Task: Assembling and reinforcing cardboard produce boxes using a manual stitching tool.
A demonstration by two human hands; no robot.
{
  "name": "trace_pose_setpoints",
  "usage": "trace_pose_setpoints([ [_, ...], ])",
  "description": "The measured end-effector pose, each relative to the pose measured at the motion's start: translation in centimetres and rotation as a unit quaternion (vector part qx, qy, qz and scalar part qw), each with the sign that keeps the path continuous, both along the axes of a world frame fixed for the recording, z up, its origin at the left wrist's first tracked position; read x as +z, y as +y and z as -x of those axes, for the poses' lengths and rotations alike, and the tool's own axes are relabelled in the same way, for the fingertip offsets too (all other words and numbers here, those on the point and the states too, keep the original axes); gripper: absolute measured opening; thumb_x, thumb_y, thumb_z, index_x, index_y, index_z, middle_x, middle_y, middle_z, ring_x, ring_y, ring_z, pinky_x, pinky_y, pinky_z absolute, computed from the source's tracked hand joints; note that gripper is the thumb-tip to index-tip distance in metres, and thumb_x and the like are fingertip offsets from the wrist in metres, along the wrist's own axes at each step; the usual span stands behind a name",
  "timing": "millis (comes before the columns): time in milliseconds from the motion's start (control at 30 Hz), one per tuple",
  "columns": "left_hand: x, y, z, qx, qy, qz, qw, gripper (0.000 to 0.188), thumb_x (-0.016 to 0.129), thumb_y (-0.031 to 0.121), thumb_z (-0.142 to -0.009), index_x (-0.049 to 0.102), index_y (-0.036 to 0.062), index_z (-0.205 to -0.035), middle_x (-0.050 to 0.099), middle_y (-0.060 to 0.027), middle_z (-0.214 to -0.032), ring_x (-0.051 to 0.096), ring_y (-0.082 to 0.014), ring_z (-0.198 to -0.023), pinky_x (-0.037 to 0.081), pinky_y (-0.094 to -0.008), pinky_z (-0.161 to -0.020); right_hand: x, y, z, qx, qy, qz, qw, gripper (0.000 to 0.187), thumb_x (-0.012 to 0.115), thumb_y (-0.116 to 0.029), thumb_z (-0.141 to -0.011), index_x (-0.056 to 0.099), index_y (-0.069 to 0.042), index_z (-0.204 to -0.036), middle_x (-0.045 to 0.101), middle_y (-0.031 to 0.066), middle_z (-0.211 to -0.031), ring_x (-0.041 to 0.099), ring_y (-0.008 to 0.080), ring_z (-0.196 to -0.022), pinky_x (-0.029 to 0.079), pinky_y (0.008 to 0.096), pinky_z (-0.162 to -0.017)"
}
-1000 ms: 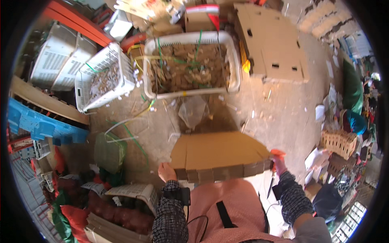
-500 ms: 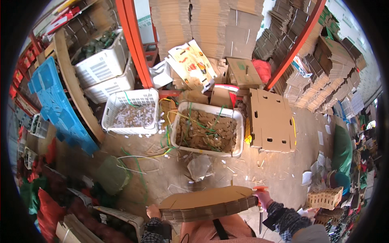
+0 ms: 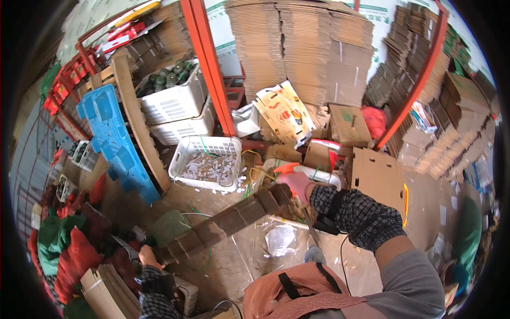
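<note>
A long stack of flattened cardboard sheets (image 3: 226,222) is slung between my hands, tilted so that its right end is higher and farther away. My left hand (image 3: 150,257) is closed on its lower left end. My right hand (image 3: 298,186), in a pink glove, is closed at the upper right end. An orange-handled tool (image 3: 287,168) shows at that hand too. A thin dark blade-like length (image 3: 308,222) hangs below it; whether both are one tool is hard to tell. The stack and my right arm hide most of the crate of cardboard scraps behind.
A white crate with white scraps (image 3: 206,183) stands ahead on the floor. Farther left are a blue plastic pallet (image 3: 119,141) and stacked white crates (image 3: 172,110). Cut cardboard blanks (image 3: 376,173) lean at the right. Red net sacks (image 3: 77,255) and folded cardboard (image 3: 109,290) lie near left.
The cardboard stack has swung from level near my body to a slant, its right end up and forward with my right hand. My left hand has moved left. The view has shifted.
</note>
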State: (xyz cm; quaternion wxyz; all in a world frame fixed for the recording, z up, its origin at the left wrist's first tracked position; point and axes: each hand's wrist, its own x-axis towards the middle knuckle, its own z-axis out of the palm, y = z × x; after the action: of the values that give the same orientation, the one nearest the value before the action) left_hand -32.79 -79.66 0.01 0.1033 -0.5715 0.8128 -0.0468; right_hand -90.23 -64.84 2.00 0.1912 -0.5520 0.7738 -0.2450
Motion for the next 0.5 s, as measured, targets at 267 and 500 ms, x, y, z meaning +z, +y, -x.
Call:
trace_pose_setpoints([
  [267, -1.6, 4.3, 19.0, 0.171, 0.071, 0.164, 0.969, 0.01, 0.059, 0.01, -0.079, 0.059, 0.006, -0.088, 0.061, -0.0137, -0.086, 0.063, -0.027, -0.088, 0.051, -0.0376, -0.075, -4.1, -9.0, 15.7, -0.103, -0.467, 0.08, 0.874, 0.027, 0.068, -0.02, -0.079, 0.068, -0.001, -0.098, 0.067, 0.0065, -0.084, 0.06, 0.0121, -0.078, 0.045, 0.0283, -0.07],
  [500, -26.1, 15.0, 35.0, 0.398, 0.577, 0.187, 0.689, 0.029, 0.042, 0.018, -0.09, 0.059, -0.0047, -0.085, 0.059, -0.016, -0.083, 0.054, -0.025, -0.076, 0.047, -0.0383, -0.071, -21.0, -4.3, 28.7, -0.093, -0.39, 0.057, 0.914, 0.036, 0.072, -0.007, -0.075, 0.06, 0.0, -0.109, 0.063, 0.0069, -0.106, 0.058, 0.0149, -0.098, 0.046, 0.0309, -0.086],
])
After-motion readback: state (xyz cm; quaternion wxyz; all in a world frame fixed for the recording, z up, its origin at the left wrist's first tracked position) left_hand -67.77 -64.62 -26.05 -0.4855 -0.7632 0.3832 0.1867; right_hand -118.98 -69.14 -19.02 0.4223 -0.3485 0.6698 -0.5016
